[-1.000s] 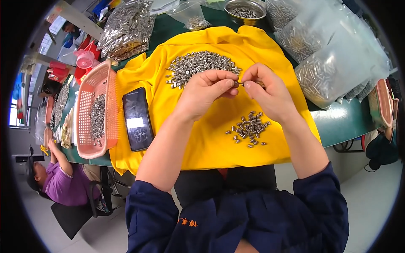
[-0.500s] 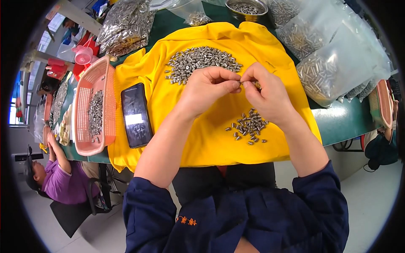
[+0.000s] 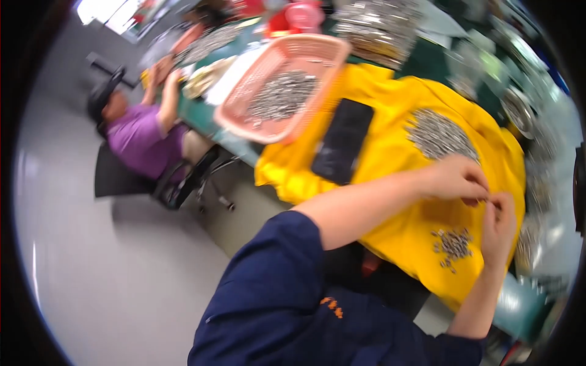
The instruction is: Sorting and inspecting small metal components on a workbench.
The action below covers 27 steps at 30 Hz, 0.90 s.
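Observation:
Over a yellow cloth (image 3: 406,241) my left hand (image 3: 455,178) and my right hand (image 3: 499,224) meet fingertip to fingertip. Both are closed in a pinch; whatever lies between the fingers is too small and blurred to name. Just beyond my left hand lies a large pile of small metal pieces (image 3: 441,133), silvery and short. A smaller heap of similar pieces (image 3: 453,245) is on the cloth on the near side of my hands, to the left of my right wrist. Motion blur softens the whole view.
A dark phone (image 3: 345,140) lies left on the cloth, beside a pink plastic basket (image 3: 237,116) holding metal pieces. Plastic bags of metal parts (image 3: 381,27) stand behind. A metal bowl (image 3: 517,113) is at the right. Far left, a person in purple (image 3: 137,137) sits working.
The view has swung left and tilted, so the table, cloth and hands now appear further right. My hands stay pinched together above the cloth.

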### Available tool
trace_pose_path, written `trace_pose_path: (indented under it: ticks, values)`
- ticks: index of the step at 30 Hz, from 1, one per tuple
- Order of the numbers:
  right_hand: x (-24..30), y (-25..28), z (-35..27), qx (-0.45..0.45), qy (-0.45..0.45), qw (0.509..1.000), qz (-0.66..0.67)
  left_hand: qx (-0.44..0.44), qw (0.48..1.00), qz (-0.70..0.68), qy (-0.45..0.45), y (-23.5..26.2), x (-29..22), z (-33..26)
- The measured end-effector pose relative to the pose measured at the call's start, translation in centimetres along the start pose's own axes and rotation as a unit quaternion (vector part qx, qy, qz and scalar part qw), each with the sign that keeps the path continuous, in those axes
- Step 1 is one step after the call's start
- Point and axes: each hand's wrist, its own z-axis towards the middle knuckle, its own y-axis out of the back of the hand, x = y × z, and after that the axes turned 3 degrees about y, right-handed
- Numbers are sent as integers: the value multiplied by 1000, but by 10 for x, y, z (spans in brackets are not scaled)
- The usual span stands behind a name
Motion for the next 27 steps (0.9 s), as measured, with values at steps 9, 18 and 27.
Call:
trace_pose_path:
  ticks: [9,18,27]
  values:
    - [-9,-5,2,33,-4,999,-24,-31,997,-77,8,7,5,-9]
    - [-24,1,4,15,-89,980,180,-16,993,-111,-28,4,5,-4]
    - [-7,-4,3,29,-17,999,11,-30,998,-40,-40,5,7,-8]
